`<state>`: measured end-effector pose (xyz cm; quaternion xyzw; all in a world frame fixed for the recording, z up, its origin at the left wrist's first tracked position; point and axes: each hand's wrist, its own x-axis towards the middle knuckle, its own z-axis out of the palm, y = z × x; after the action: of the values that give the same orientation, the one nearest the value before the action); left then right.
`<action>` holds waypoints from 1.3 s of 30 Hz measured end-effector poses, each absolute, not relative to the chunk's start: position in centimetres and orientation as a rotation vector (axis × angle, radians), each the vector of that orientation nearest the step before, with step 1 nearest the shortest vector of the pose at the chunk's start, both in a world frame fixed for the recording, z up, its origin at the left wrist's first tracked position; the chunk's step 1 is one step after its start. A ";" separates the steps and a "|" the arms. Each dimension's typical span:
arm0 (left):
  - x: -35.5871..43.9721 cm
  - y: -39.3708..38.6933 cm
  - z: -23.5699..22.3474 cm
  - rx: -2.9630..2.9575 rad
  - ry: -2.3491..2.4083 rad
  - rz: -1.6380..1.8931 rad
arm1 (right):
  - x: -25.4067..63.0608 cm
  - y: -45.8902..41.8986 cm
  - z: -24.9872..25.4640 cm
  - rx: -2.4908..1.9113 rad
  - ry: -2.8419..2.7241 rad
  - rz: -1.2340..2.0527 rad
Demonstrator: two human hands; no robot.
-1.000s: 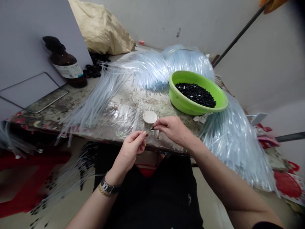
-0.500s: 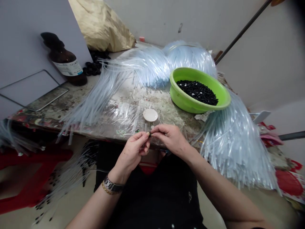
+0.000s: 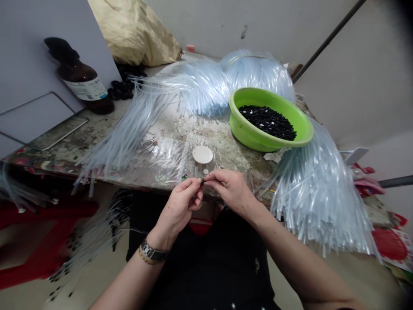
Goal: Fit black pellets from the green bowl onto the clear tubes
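My left hand (image 3: pixel 187 196) pinches a small black piece (image 3: pixel 202 181) between thumb and fingers at the table's front edge. The fingers of my right hand (image 3: pixel 229 185) close on the other end of that same piece, so the two hands meet there. Just beyond them lies a small white dish (image 3: pixel 202 154), with a tiny white disc (image 3: pixel 205 171) in front of it. A green basin (image 3: pixel 245 131) to the right holds many short black pieces (image 3: pixel 267 122) and a few white bits.
Bundles of clear plastic tubes (image 3: pixel 206 88) lie across the back, left and right of the table, some hanging over its edge. A brown bottle (image 3: pixel 82 82) and a wire frame (image 3: pixel 64 133) are at left. A red stool (image 3: pixel 41 245) stands below.
The camera view has shifted slightly. My hands stay pinched together on the small black piece, with only a slight change in the fingers.
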<state>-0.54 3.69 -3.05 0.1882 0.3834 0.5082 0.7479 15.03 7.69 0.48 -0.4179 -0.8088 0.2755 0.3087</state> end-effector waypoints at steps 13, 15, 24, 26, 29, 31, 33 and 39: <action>-0.7 3.6 -2.8 0.462 0.815 1.071 | 15.2 7.8 -0.1 -1.019 -2.140 0.708; -0.7 3.6 -2.8 0.459 0.801 1.066 | 15.3 7.8 0.0 -1.008 -2.147 0.720; -0.7 3.6 -2.7 0.438 0.796 1.068 | 15.4 7.8 0.2 -1.002 -2.121 0.756; -0.8 3.6 -2.7 0.447 0.809 1.075 | 15.3 7.7 0.0 -1.014 -2.124 0.727; -0.8 3.5 -2.7 0.480 0.858 1.108 | 15.3 7.9 -0.1 -1.027 -2.106 0.684; -0.9 3.5 -2.6 0.518 0.915 1.136 | 15.4 8.4 0.0 -1.038 -2.095 0.645; -1.0 3.5 -2.7 0.554 0.971 1.155 | 15.7 9.3 0.4 -1.060 -2.119 0.576; -1.6 3.3 -3.0 0.712 1.119 1.145 | 16.2 12.6 1.7 -1.206 -2.398 0.231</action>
<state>-1.60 3.32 -2.97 0.3122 0.4908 0.5020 0.6400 16.15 12.58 1.72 -0.4366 -0.8679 0.0834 0.2218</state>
